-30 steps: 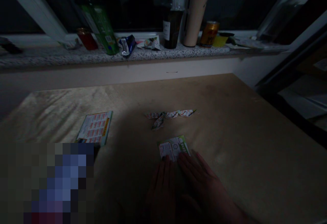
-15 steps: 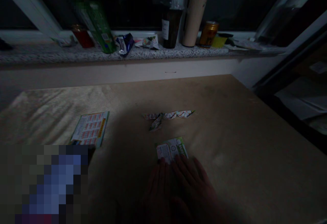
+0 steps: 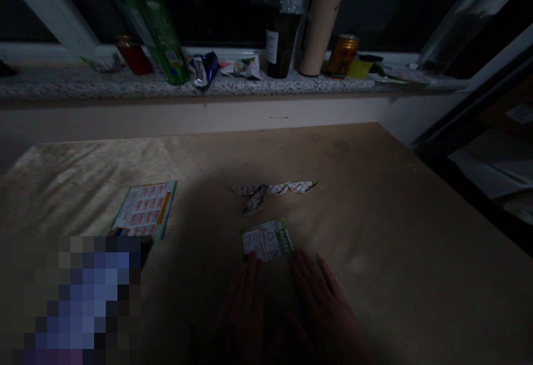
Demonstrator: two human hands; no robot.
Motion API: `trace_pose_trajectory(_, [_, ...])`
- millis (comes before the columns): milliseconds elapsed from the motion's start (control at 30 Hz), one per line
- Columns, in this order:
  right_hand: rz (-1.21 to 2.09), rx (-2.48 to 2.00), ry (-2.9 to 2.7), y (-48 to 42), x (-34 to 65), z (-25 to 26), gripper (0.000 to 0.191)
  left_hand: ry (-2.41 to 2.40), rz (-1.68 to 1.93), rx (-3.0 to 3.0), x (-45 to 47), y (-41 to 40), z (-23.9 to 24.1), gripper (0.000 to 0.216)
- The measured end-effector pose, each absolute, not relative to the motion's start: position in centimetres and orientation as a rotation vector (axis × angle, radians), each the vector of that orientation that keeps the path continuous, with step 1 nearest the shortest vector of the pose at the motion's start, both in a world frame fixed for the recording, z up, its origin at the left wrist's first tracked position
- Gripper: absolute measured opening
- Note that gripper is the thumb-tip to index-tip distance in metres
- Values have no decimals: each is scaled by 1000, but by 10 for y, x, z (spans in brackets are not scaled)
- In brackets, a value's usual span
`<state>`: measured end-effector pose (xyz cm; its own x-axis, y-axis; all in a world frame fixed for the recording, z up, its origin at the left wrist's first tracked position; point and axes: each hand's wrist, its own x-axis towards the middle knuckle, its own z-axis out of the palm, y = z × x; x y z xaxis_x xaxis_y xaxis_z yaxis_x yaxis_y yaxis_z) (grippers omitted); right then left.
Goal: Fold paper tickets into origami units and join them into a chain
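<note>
A small printed paper card [image 3: 270, 238], green and white, lies on the brown tabletop. My left hand [image 3: 245, 293] rests flat, its fingertips on the card's lower left edge. Flat too, with fingers stretched out, my right hand [image 3: 320, 293] has its fingertips at the card's lower right corner. Just beyond the card are folded paper strips [image 3: 275, 188] with pointed ends, laid in a row with one piece angled downward. Farther left lies a stack of printed calendar cards [image 3: 145, 207]. The light is dim, and my wrists fade into shadow.
Along the granite windowsill [image 3: 233, 86] stand a green bottle [image 3: 164, 40], a red jar [image 3: 133, 55], a dark cup [image 3: 281, 46], a cardboard tube [image 3: 322, 21] and an orange can [image 3: 343, 55]. Crumpled wrappers [image 3: 204, 70] lie among them. A pixelated patch covers the lower left.
The card has shifted slightly left and away from me. My hands have moved apart, the left one leftward, and more of the card shows between them.
</note>
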<state>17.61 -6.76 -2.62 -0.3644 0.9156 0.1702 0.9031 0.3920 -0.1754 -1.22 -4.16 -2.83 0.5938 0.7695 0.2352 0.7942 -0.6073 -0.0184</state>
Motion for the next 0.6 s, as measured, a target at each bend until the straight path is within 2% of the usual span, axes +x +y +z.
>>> trace_pose_trajectory(133, [67,-1586,-2441,-66,181,-24,67,-1353,-412,-2673,-15,-29,-29,68])
trace_pose_trajectory(333, [43,-1638,-2374,-62,180,-22,73,-1310,-431,-2673,-18,-22,-36,66])
trace_pose_trajectory(467, [47,-1587,-2486,-59,181,-27,70,-1181,-543,-2677,-20,-21,-36,65])
trace_pose_trajectory(533, [-41,-1523,-2500,-59,183,-31,68,-1234,-449,-2728,-20,-20,-28,74])
trace_pose_trajectory(600, [-169,-1438,-2496,-60,186,-33,63,-1234,-340,-2761,-20,-20,-19,70])
